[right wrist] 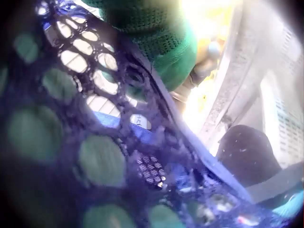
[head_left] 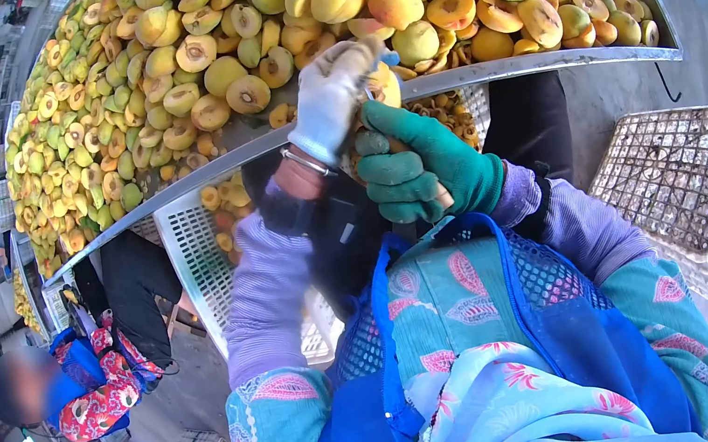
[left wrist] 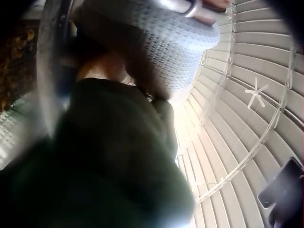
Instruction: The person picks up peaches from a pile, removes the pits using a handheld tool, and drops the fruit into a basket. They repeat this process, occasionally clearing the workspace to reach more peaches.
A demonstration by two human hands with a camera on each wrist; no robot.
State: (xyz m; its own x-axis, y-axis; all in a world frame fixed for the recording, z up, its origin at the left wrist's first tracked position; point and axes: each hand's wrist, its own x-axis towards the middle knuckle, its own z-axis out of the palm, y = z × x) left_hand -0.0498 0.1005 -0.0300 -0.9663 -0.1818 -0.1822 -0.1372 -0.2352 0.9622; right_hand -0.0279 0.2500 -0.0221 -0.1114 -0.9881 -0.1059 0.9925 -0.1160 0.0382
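Left hand (head_left: 330, 97): white knit cloth glove, coarse weave, matt and greyish. In the left wrist view its stitches show as a rough, pebbly rib.
Thin metal bangle (head_left: 306, 161) at that wrist: bright, smooth.
Right hand (head_left: 420, 167): green knit cloth glove, matt, slightly fuzzy.
Yellow peach (head_left: 384, 85) in my left fingers: skin dull, velvety.
Heap of halved peaches (head_left: 196, 52): cut faces with a faint moist sheen, skins matt.
Grey metal bench (head_left: 535, 64): sheet-metal rim, dull shine, scuffed.
White plastic lattice crate (head_left: 699, 189): hard, smooth, dusty-looking.
Blue mesh apron (head_left: 566, 297): open synthetic net, soft gloss.
Purple sleeves (head_left: 264, 275): fine ribbed cloth, matt.
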